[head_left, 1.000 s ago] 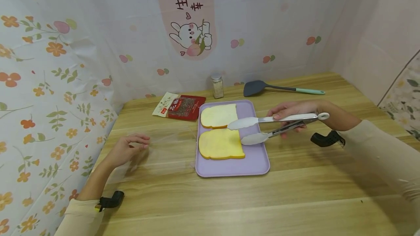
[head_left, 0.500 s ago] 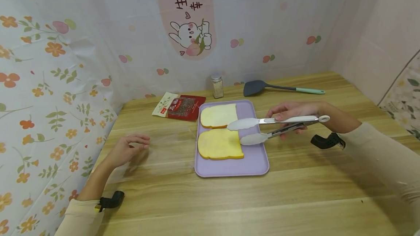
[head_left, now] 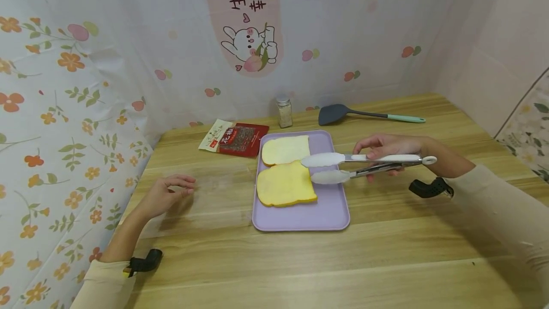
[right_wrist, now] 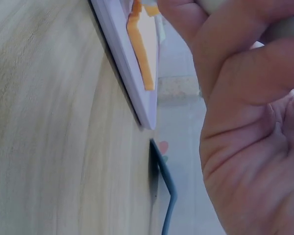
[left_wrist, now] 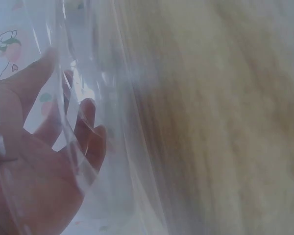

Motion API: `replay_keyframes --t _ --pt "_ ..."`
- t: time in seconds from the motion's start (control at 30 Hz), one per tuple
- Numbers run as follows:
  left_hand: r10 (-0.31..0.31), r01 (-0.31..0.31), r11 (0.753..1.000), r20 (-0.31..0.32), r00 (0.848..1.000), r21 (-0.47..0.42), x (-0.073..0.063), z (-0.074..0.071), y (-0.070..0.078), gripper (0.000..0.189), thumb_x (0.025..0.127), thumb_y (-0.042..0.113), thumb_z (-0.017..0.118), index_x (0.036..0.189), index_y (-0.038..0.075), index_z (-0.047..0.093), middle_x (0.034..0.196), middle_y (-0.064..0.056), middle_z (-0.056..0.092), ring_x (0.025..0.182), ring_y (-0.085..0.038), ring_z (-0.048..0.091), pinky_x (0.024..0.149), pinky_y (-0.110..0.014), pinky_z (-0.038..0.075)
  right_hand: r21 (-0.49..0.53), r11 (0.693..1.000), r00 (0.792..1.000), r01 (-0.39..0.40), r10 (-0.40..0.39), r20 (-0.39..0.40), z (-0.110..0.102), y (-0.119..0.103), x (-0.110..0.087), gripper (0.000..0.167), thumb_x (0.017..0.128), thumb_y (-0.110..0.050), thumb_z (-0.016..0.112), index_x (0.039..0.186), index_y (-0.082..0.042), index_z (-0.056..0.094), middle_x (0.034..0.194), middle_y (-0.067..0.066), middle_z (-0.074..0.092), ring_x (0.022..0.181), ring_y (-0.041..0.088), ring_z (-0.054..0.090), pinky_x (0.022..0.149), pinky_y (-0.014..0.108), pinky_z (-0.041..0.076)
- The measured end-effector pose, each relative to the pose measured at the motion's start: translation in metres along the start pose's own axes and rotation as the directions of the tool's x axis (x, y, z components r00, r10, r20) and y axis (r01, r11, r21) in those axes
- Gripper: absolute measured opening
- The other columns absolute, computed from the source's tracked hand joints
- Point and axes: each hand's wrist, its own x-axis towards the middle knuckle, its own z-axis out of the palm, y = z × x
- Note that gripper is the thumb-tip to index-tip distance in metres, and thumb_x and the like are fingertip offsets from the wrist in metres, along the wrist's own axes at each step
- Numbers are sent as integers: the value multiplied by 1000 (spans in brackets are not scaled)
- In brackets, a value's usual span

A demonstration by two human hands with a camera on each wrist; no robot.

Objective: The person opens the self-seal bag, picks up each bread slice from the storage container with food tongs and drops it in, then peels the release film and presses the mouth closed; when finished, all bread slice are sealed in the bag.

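Observation:
My right hand holds a pair of tongs with metal arms and white scalloped tips. The tips meet the right edge of the nearer yellow bread slice, whose far right corner is raised and overlaps the paler slice behind it. Both slices are on a lilac tray. My left hand hovers over the table left of the tray, fingers loosely bent. In the left wrist view, clear plastic film stretches across that hand. The right wrist view shows mostly the palm.
Behind the tray stand a small glass jar with a metal lid and a dark spatula with a mint handle. Left of the jar lies a red and cream spice packet. A patterned cloth hangs at the table's back edge.
The tongs have risen slightly and shifted a little right, their tips closer together. The nearer slice's far right corner has lifted with them. My left hand keeps its place.

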Motion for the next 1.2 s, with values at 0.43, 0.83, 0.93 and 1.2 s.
replay_keyframes --t 0.43,0.83,0.93,1.2 --pt "17 -16 999 4 1000 -28 1 0 0 10 91 3 70 98 2 77 118 -20 66 104 -4 59 70 -26 55 -41 995 990 -93 87 -114 2 3 6 19 102 -8 52 121 -7 55 88 27 71 46 7 60 39 16 41" --pt "-4 5 1000 10 1000 -20 1 -1 1 10 92 5 70 98 2 77 119 -19 66 106 -7 59 71 -26 55 -116 973 970 -200 179 -165 7 -9 16 24 101 -13 57 122 -2 55 88 35 68 44 8 56 38 18 41" --pt "-16 17 1000 13 1000 -10 2 -2 0 10 92 5 70 99 2 77 119 -19 66 108 -12 59 71 -26 54 -158 960 960 -232 201 -193 8 -9 19 28 100 -14 60 123 0 56 87 35 68 42 8 54 38 18 40" --pt "-27 27 1000 14 1000 -10 1 0 1 11 92 6 70 99 2 77 119 -18 66 110 -19 60 73 -25 55 -162 964 965 -210 178 -195 8 0 18 31 98 -11 62 125 2 52 86 35 67 42 8 53 38 19 42"
